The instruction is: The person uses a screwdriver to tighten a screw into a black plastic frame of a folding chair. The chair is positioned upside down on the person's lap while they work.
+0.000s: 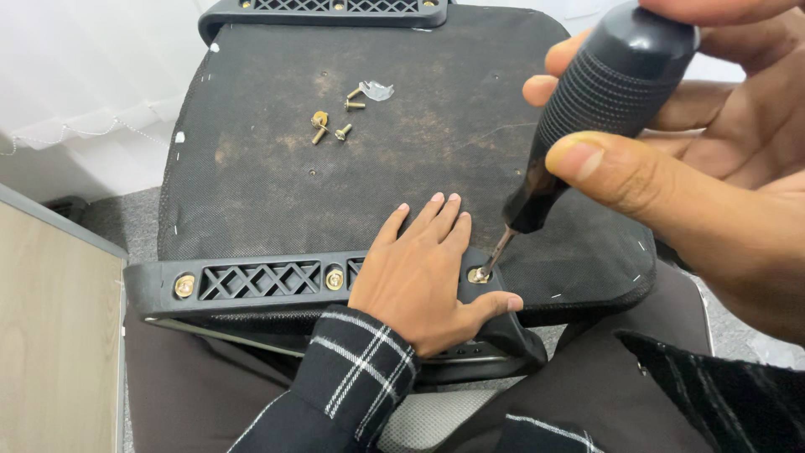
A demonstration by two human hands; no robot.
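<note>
Black bracket (251, 281) pinned flat by left hand (423, 273), so stays put. Right hand (696, 159) grips screwdriver (599, 101), tip in screw (480, 274). Spare screws (335, 117) at 11 o'clock.

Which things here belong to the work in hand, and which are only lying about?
In use:
- screwdriver, held by the right hand
- brass screw under its tip
- black plastic armrest bracket, pressed by the left hand
- upturned chair seat

Lying about:
- loose brass screws on the seat
- small clear plastic scrap
- wooden panel at the left
</note>
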